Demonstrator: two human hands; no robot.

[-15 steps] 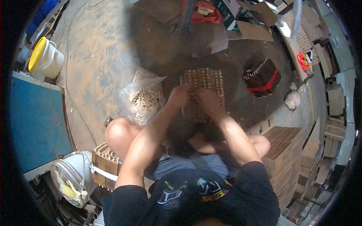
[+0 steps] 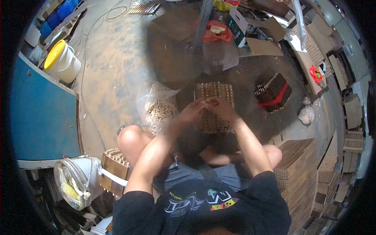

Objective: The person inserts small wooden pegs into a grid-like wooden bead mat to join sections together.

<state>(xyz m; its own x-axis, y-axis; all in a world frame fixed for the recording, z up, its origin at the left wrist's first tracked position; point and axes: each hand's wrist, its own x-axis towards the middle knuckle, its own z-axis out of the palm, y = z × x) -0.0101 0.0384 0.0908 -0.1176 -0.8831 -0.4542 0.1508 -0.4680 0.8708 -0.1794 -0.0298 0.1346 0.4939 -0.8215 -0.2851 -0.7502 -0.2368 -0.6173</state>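
Note:
On the floor between my legs lies a stack of wooden boards [image 2: 215, 126] with holes, rows of wooden dowels [image 2: 208, 89] standing up from its far part. Over its middle my left hand [image 2: 194, 111] and my right hand [image 2: 222, 108] meet at the fingertips. The fingers of both hands are bent and pressed together; what they hold, if anything, is too small and dim to make out. To the left of the stack stands an open clear plastic bag [image 2: 172, 94] with many loose wooden dowels [image 2: 161, 110] in it.
At the right stands a dark wooden block [image 2: 270, 94] with dowels and a red strap. Another strapped block [image 2: 113, 178] is beside my left knee, near a white bucket [image 2: 78, 182]. Tall board stacks [image 2: 297, 168] rise at my right. A yellow-lidded bucket [image 2: 64, 62] stands far left.
My hands have come together at the fingertips over the stack; before, they were slightly apart on it. The whole view has shifted a little, with the floor things appearing lower.

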